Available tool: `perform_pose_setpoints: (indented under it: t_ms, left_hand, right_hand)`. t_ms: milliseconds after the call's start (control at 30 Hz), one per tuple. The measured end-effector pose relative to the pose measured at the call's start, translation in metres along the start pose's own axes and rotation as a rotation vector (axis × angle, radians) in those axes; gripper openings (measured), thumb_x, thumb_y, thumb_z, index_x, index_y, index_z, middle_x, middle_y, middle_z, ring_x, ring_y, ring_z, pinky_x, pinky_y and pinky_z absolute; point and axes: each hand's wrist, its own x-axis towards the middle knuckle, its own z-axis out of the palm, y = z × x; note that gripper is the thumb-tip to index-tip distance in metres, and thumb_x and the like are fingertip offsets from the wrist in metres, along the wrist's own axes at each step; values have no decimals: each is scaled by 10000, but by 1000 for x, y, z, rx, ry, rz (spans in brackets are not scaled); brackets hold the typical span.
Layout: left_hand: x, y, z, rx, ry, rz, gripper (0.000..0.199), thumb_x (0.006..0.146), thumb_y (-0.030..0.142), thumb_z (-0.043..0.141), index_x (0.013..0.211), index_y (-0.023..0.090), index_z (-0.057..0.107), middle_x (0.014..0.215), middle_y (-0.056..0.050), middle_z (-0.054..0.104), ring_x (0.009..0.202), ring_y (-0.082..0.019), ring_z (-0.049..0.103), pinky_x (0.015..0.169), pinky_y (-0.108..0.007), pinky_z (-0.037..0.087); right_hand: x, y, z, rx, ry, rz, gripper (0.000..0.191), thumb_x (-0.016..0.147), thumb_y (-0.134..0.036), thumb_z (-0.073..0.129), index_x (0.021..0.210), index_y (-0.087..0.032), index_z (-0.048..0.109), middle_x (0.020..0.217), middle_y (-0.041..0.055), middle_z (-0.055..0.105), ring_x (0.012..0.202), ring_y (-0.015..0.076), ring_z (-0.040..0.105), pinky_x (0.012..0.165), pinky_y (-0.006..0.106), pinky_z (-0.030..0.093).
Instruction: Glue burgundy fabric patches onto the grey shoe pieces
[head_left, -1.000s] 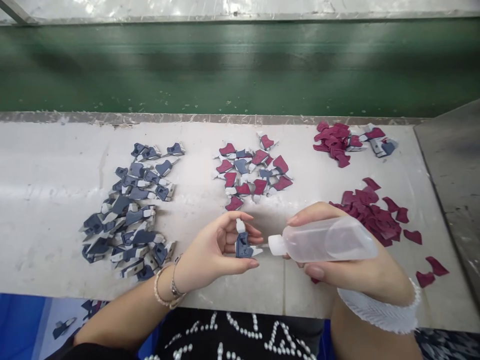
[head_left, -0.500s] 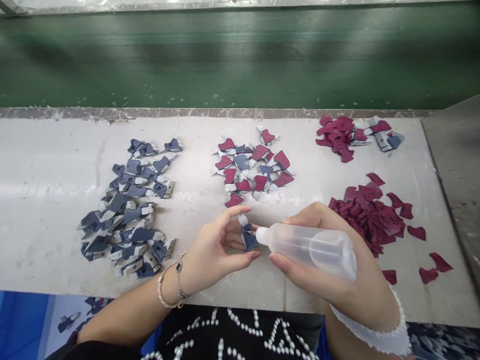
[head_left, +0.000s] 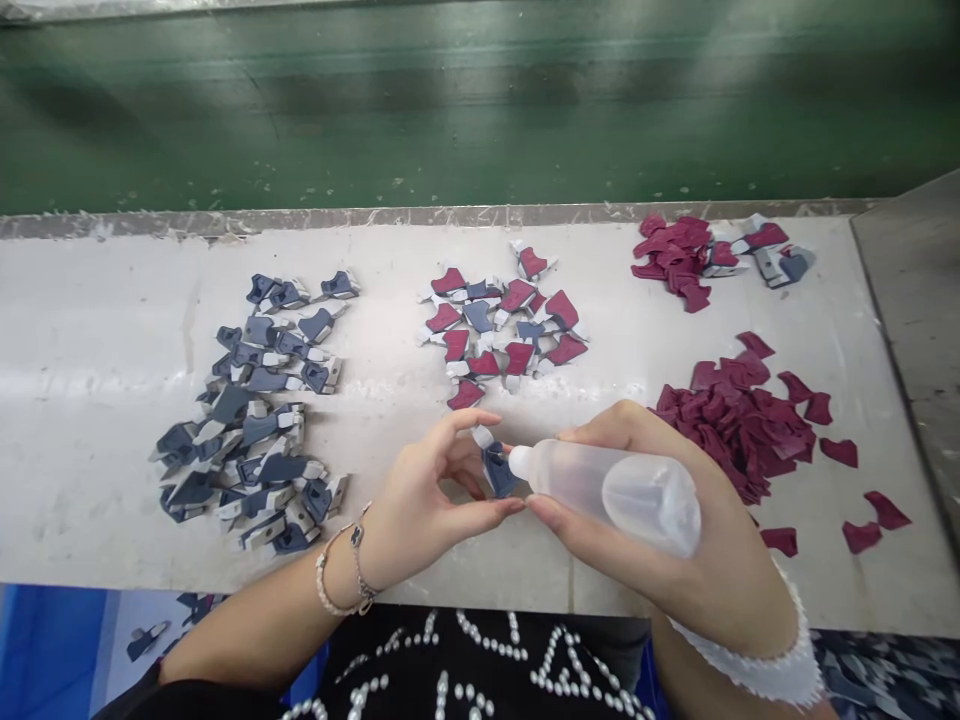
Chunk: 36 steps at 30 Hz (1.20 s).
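Observation:
My left hand (head_left: 431, 500) holds a small dark-blue and grey plastic part (head_left: 497, 470) between its fingers and thumb, tilted upright above the table. My right hand (head_left: 675, 540) is wrapped round a clear squeeze bottle (head_left: 577, 475) with cloudy contents, lying almost level. The bottle's white cap and thin tip point left and meet the blue part; whether any liquid comes out cannot be made out. Just beyond my hands is a group of blue-grey parts, most topped with maroon pieces (head_left: 517, 357). Loose maroon pieces (head_left: 739, 420) are heaped beside my right hand.
Many blue-grey parts (head_left: 262, 425) lie piled on the white table (head_left: 97, 400) at left. A smaller maroon heap (head_left: 675, 250) sits at the far right. Behind the table's raised edge runs a green surface (head_left: 480, 120). A metal panel (head_left: 919, 290) bounds the right; a blue bin (head_left: 52, 640) is below left.
The bottle and my right hand have shifted slightly left, and the bottle has rolled a little. The blue part has turned slightly in my left hand. The camera view has moved a little.

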Motion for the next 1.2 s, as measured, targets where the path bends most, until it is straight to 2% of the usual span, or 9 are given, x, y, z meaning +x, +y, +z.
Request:
perform_pose_setpoints:
  t_ms: [267,500,633,767,1000,1200]
  left_hand:
    - [1,-2,-1,74,8,35,545,813,277,753,1262,250,444,727,54,612,617,-97,628,642,-222,561]
    - [1,-2,-2,109,20,46,543,817,279,749,1265,246,444,795,26,653,647,-112,629,674,-251,567]
    - [1,-3,-2,111,21,46,528,826,302,743,1258,237,447,739,35,632,643,-115,633,674,-246,567]
    - [1,-4,-2,111,10,41,551,823,299,748,1271,242,432,824,12,671,645,-110,639,677,-244,562]
    - [2,-3,-2,137,50,49,511,820,311,749,1237,241,463,705,49,602,633,-119,620,649,-240,546]
    - [1,-4,-2,112,22,50,558,808,364,759,1258,233,456,753,19,648,650,-139,641,672,-268,559]
  right_hand:
    - [-1,-1,2,-23,5,-57,237,840,-310,726,831,-250,496,657,-69,554,516,107,551,452,241,442]
    - [-4,0,3,-83,72,-34,212,855,-338,721,861,-272,520,695,-39,600,572,144,586,502,289,466]
    - [-1,-1,4,-76,28,-72,210,854,-321,721,877,-260,522,696,-45,595,567,134,591,493,274,468]
    - [0,-2,6,-64,6,-135,193,852,-266,715,867,-240,524,705,-53,603,566,112,587,502,247,463]
    - [-4,-1,3,-94,64,-52,205,861,-321,715,880,-249,524,702,-41,602,576,135,595,490,267,467]
    - [-2,-3,6,-26,14,-110,187,857,-243,710,888,-252,526,743,-53,603,599,115,589,523,257,469]
